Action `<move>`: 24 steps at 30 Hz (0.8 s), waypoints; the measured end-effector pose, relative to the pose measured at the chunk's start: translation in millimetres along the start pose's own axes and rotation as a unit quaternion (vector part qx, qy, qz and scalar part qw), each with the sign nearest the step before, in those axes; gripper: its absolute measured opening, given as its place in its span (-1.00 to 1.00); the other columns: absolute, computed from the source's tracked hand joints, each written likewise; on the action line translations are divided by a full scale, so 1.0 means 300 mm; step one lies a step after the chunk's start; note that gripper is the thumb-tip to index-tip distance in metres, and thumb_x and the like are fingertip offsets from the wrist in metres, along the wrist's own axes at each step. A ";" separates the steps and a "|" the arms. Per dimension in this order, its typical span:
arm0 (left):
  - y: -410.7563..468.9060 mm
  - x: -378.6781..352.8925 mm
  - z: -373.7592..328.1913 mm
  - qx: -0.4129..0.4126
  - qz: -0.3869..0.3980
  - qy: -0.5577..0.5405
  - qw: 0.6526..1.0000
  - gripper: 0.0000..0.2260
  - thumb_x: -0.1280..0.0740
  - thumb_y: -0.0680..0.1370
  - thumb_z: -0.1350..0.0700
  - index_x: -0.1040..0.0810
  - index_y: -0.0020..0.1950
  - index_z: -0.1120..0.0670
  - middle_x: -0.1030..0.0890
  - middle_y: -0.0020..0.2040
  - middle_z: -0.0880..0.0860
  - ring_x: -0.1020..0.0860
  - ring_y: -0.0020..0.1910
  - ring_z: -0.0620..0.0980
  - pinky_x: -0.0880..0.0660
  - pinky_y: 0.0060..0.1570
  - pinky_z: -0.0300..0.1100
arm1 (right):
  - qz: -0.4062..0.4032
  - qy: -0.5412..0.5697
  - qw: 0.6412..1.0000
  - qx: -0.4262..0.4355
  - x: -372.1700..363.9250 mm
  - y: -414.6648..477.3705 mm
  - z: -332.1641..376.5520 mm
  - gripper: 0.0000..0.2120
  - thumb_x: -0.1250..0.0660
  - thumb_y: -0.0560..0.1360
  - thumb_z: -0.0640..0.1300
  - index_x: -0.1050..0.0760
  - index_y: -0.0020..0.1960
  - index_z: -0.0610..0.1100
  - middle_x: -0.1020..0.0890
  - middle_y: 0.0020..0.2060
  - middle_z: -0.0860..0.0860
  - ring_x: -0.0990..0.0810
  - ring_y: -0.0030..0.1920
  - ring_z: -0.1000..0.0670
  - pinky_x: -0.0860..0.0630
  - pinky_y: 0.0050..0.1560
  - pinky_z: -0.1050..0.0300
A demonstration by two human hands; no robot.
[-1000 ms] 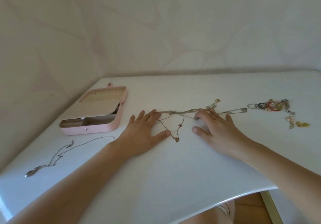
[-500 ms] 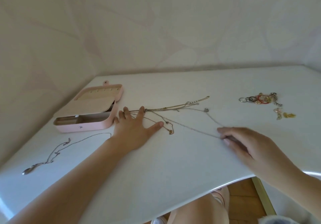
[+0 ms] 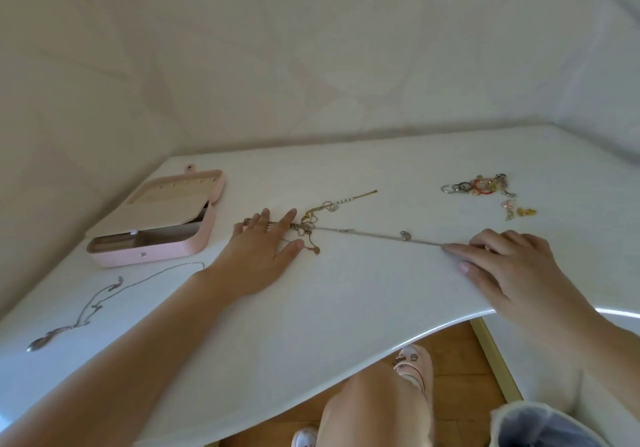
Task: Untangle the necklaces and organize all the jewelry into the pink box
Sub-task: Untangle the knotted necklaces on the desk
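Single necklace [image 3: 104, 302]: a thin silver chain with a pendant, lying loose on the near left part of the bench [image 3: 346, 308], just in front of the box.
Pink box [image 3: 156, 228]: at the far left of the bench, lid folded back, beige lining showing; no jewelry can be made out inside.
Left hand [image 3: 263, 256]: flat on the bench, palm down, fingers [image 3: 289, 216] spread wide and straight, resting on the left end of the tangle.
Tangle of necklaces [image 3: 308, 226]: gold and silver chains knotted together just beside the left fingertips; one strand trails off toward the far right.
Stretched chain [image 3: 377, 236]: a silver chain with a small charm, running straight from the tangle to the right hand.
Right hand [image 3: 502, 266]: palm down near the bench edge, fingertips [image 3: 450, 248] pressing the chain's end onto the bench, thumb held apart.
Rings and earrings [image 3: 481, 186]: a small heap at the far right, well apart from both hands, with a few gold pieces [image 3: 519, 210] just in front of it.
Below the bench: a bare knee [image 3: 363, 405] and a pink slipper [image 3: 414, 363] on a wooden floor [image 3: 457, 377].
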State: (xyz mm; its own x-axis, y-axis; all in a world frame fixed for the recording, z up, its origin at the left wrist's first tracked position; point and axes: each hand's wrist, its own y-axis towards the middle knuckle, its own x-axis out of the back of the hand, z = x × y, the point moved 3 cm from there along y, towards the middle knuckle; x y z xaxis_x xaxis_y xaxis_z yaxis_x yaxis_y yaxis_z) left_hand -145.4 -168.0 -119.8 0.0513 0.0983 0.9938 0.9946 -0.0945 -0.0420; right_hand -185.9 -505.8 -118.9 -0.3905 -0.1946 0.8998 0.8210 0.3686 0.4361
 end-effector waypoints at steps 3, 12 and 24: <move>-0.002 -0.005 -0.009 0.004 -0.002 0.007 1.000 -0.42 0.08 0.58 -0.26 0.24 0.52 -0.17 0.00 0.55 0.21 0.04 0.54 0.13 0.10 0.49 0.05 | 0.006 0.033 0.999 0.025 0.015 0.036 0.017 -0.63 -0.03 0.55 -0.01 -0.62 0.01 -0.02 -0.50 -0.26 0.18 -0.50 -0.30 0.07 -0.33 -0.11 0.10; 0.004 -0.004 -0.009 -0.010 0.011 0.015 1.000 -0.49 0.16 0.55 -0.31 0.21 0.48 -0.32 0.04 0.54 0.25 0.07 0.53 0.19 0.13 0.48 0.11 | 0.150 0.202 0.958 0.136 -0.124 0.452 0.277 -0.60 -0.16 0.60 -0.21 -0.32 0.44 -0.15 -0.37 0.42 -0.01 -0.32 0.41 0.05 -0.12 0.36 0.36; 0.006 -0.027 0.013 0.056 0.010 0.039 0.998 -0.25 0.31 0.35 -0.50 0.22 0.50 -0.26 0.09 0.54 0.24 0.08 0.52 0.22 0.10 0.46 0.16 | 0.122 0.174 0.977 0.006 -0.161 0.330 0.144 -0.57 -0.03 0.64 0.02 -0.21 0.49 -0.03 -0.25 0.48 0.11 -0.19 0.46 0.12 -0.09 0.39 0.29</move>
State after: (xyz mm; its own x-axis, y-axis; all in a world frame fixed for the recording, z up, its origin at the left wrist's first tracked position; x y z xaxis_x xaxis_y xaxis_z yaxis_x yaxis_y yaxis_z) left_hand -143.8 -165.2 -128.2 0.0678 0.0193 0.9975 0.9975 0.0164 -0.0682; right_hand -103.8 -420.5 -118.4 -0.0181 -0.3958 0.9182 0.8663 0.4523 0.2120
